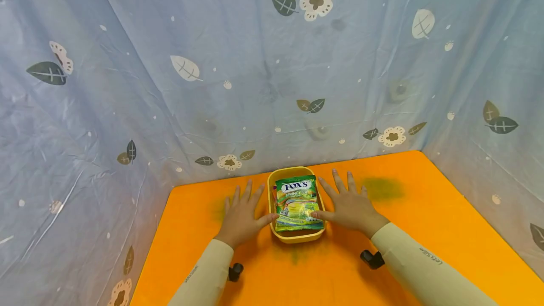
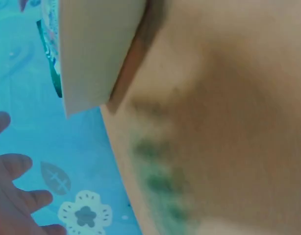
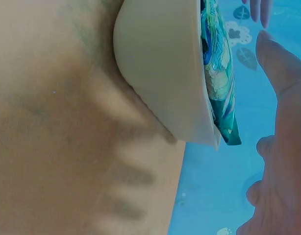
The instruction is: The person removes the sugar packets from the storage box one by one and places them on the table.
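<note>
A yellow rounded tub (image 1: 296,239) stands on the orange table. In it lies a green FOX'S Spring Tea candy packet (image 1: 297,204), with a sliver of another red-purple wrapper at its left edge. My left hand (image 1: 243,216) is spread at the tub's left side, its thumb reaching over the rim near the packet. On the right side my right hand (image 1: 352,207) spreads likewise, thumb tip over the packet's lower right. Whether either thumb touches the packet I cannot tell. The right wrist view shows the tub's side (image 3: 160,68) with the packet poking above its rim, apart from the palm.
A blue curtain (image 1: 255,84) printed with leaves and flowers surrounds the back and sides of the table (image 1: 425,230). Dark greenish stains (image 1: 382,189) mark the tabletop. A small black piece (image 1: 372,259) sits beneath the right wrist, and another (image 1: 235,272) beneath the left.
</note>
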The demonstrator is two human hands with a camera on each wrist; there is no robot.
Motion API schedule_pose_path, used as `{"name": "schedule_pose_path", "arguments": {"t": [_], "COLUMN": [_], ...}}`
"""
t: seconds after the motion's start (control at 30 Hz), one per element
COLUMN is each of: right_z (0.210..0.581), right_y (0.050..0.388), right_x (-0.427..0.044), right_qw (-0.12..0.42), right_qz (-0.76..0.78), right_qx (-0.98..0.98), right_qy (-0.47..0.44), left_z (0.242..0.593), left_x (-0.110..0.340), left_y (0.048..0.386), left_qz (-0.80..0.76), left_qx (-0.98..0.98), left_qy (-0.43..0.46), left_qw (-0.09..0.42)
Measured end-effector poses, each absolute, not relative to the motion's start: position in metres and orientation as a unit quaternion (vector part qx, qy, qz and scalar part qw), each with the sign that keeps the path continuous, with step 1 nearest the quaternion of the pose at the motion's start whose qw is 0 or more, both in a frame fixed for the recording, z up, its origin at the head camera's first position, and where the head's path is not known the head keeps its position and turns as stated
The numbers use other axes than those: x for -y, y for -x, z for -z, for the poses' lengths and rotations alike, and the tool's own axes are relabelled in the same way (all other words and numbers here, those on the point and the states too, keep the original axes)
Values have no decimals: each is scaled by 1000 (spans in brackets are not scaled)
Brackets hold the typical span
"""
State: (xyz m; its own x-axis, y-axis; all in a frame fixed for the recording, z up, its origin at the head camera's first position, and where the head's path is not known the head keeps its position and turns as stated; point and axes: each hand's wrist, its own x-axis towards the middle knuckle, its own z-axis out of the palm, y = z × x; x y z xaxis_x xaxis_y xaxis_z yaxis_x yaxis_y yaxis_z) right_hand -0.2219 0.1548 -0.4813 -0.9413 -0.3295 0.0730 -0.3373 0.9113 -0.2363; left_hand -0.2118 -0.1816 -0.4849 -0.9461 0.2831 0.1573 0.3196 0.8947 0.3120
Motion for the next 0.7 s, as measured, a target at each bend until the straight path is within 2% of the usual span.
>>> {"name": "schedule_pose_path", "arguments": {"t": [0.27,0.7], "right_z": [484,482], "right_y": [224,223], "right_x": [-155,-158], "right_qw": [6,-24], "right_qz": [-140,-188], "right_qx": [977,971], "right_qy": [-161,-149], "left_z": [492,512], "left_x": [174,154], "left_y": [216,220], "left_qz": [378,583], "left_qx": [919,810], "left_qy": [113,36], "left_qw": [8,-46]}}
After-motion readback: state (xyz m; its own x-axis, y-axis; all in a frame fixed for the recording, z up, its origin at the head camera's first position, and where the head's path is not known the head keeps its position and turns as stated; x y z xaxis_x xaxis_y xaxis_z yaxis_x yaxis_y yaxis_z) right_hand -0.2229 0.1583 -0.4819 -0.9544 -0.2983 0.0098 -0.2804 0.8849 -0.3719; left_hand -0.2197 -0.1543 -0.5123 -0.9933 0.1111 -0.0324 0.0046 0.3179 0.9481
